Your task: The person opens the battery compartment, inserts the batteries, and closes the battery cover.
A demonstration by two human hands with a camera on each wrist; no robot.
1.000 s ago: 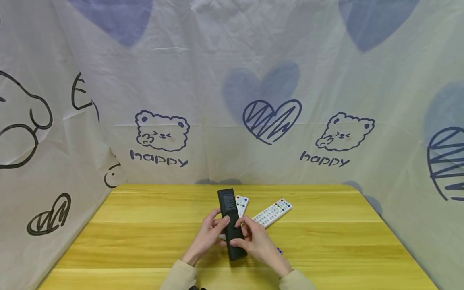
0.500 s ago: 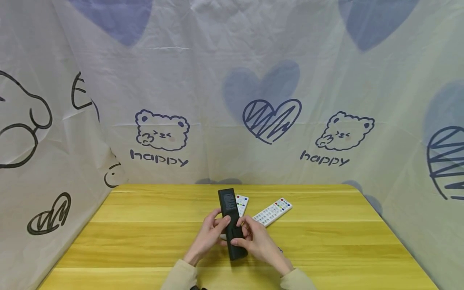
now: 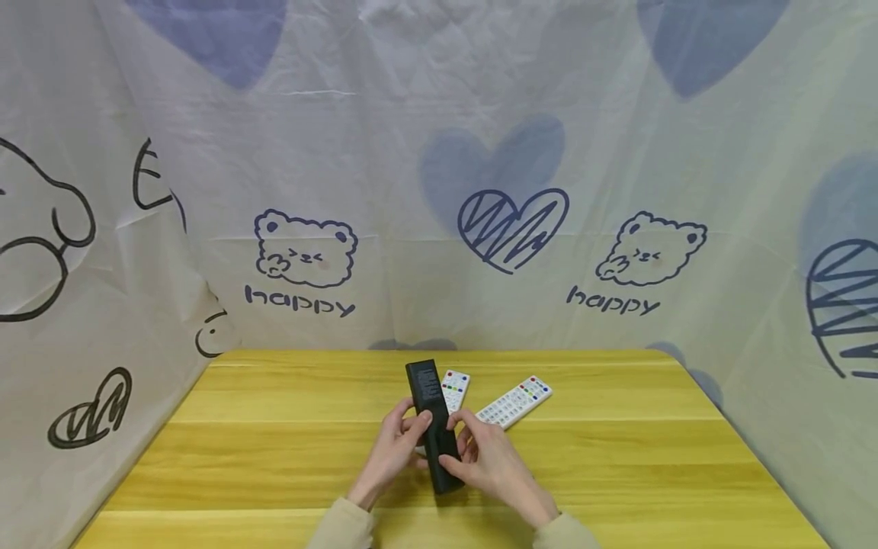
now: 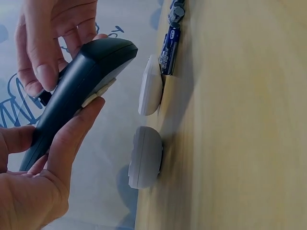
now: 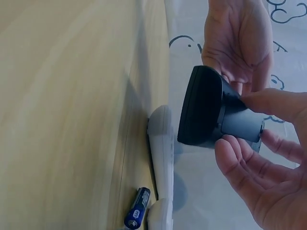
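Note:
A black remote control (image 3: 428, 385) is held above the table with its labelled back up, its far end leaning left. My left hand (image 3: 392, 448) grips its left side, thumb on the back and fingers underneath. At the right edge, my right hand (image 3: 492, 461) pinches the battery cover (image 5: 243, 125), whose end stands up from the back in the right wrist view. In the left wrist view pale buttons (image 4: 98, 92) show on the underside. Whether batteries are inside is hidden.
Two white remote controls, one (image 3: 456, 387) partly behind the black one and another (image 3: 516, 402) to its right, lie on the wooden table (image 3: 652, 450). A blue battery (image 4: 170, 51) lies near them, with a second item (image 4: 176, 13) beyond. A printed cloth (image 3: 405, 168) hangs behind.
The far end of the black remote has swung slightly left, showing more of the white remote behind. The blue bit beside my right wrist is now hidden. Both hands keep their hold.

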